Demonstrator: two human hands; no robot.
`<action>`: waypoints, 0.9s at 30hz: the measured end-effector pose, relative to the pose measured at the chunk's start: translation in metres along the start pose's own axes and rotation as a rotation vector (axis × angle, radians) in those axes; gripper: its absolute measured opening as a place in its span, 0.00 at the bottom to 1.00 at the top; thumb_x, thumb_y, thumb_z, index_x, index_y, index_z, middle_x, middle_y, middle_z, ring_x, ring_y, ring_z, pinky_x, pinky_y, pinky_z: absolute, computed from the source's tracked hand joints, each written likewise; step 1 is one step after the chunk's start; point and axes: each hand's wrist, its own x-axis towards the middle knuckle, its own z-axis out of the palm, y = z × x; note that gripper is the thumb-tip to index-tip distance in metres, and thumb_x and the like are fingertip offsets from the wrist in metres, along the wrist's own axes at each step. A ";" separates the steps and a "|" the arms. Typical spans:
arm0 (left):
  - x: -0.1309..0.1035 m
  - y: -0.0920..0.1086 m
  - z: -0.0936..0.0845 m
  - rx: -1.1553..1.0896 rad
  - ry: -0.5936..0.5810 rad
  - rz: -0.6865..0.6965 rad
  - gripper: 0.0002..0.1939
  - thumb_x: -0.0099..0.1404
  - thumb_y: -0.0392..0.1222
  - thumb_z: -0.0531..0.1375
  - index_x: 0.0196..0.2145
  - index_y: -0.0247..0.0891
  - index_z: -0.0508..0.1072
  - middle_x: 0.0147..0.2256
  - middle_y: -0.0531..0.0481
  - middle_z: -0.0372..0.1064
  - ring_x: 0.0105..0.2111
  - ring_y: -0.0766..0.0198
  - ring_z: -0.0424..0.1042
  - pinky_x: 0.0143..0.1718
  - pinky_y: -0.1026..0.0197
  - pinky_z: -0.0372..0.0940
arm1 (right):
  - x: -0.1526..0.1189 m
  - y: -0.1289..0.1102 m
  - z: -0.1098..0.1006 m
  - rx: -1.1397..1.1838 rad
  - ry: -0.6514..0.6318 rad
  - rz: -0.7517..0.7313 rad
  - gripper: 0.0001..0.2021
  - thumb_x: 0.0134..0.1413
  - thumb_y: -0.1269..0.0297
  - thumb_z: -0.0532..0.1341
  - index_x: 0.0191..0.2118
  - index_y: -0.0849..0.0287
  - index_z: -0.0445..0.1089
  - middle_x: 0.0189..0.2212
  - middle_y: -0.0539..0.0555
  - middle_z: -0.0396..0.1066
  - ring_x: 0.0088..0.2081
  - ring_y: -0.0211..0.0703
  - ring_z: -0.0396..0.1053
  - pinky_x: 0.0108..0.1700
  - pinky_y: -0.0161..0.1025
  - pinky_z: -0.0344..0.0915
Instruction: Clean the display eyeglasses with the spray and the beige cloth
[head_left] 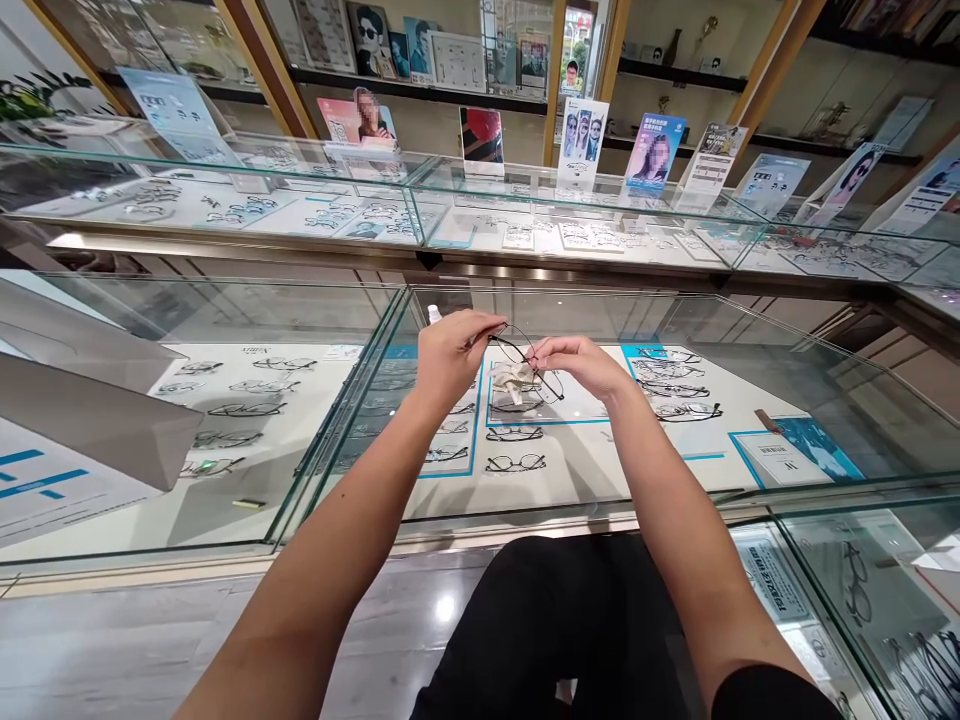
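Over the glass counter my left hand [452, 352] is closed, pinching one end of a pair of thin dark-framed eyeglasses [553, 388]. My right hand [581, 362] is closed as well, its fingertips on the glasses near the middle of the frame. The glasses are tilted between both hands. A crumpled cream cloth [513, 382] shows just below the frame; whether it touches my fingers I cannot tell. Behind my left hand the white cap of a small bottle [433, 314] sticks up, its lower part hidden.
Beneath the glass top [577, 505], several eyeglasses [516, 463] lie in rows. A large white paper bag [82, 430] stands at the left. Across the back runs another glass display case [420, 215] with upright advertising cards [583, 143]. A lower case [855, 590] is at the right.
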 end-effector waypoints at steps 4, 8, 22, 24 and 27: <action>0.000 0.003 0.003 -0.205 0.042 -0.165 0.09 0.69 0.44 0.64 0.39 0.43 0.86 0.36 0.47 0.82 0.34 0.62 0.78 0.35 0.59 0.71 | 0.000 0.000 0.003 0.063 -0.048 0.009 0.11 0.42 0.56 0.78 0.28 0.56 0.81 0.41 0.55 0.81 0.46 0.46 0.75 0.48 0.42 0.69; 0.002 0.002 0.006 -0.520 -0.006 -0.377 0.14 0.63 0.51 0.70 0.40 0.39 0.85 0.36 0.43 0.82 0.31 0.61 0.77 0.26 0.62 0.68 | -0.001 -0.001 0.006 0.150 -0.080 0.097 0.13 0.39 0.55 0.79 0.29 0.55 0.81 0.44 0.56 0.83 0.46 0.48 0.78 0.51 0.45 0.70; -0.001 0.011 0.014 -0.538 0.101 -0.558 0.10 0.64 0.46 0.66 0.40 0.38 0.80 0.36 0.47 0.79 0.32 0.65 0.77 0.30 0.64 0.68 | 0.001 0.002 0.003 0.445 -0.044 0.057 0.14 0.46 0.58 0.78 0.28 0.54 0.74 0.47 0.56 0.82 0.55 0.50 0.77 0.53 0.43 0.72; -0.002 0.014 0.014 -0.516 0.071 -0.543 0.09 0.65 0.46 0.65 0.38 0.38 0.79 0.35 0.47 0.78 0.31 0.65 0.76 0.32 0.64 0.68 | 0.001 0.002 0.003 0.478 -0.034 0.063 0.14 0.45 0.58 0.78 0.28 0.54 0.73 0.48 0.56 0.81 0.53 0.49 0.77 0.52 0.43 0.72; -0.005 0.020 0.017 -0.498 0.020 -0.499 0.10 0.66 0.47 0.64 0.36 0.38 0.78 0.33 0.48 0.77 0.31 0.65 0.74 0.33 0.63 0.68 | 0.004 0.003 0.003 0.507 0.041 0.053 0.14 0.40 0.59 0.78 0.26 0.55 0.73 0.42 0.54 0.82 0.45 0.45 0.77 0.49 0.41 0.73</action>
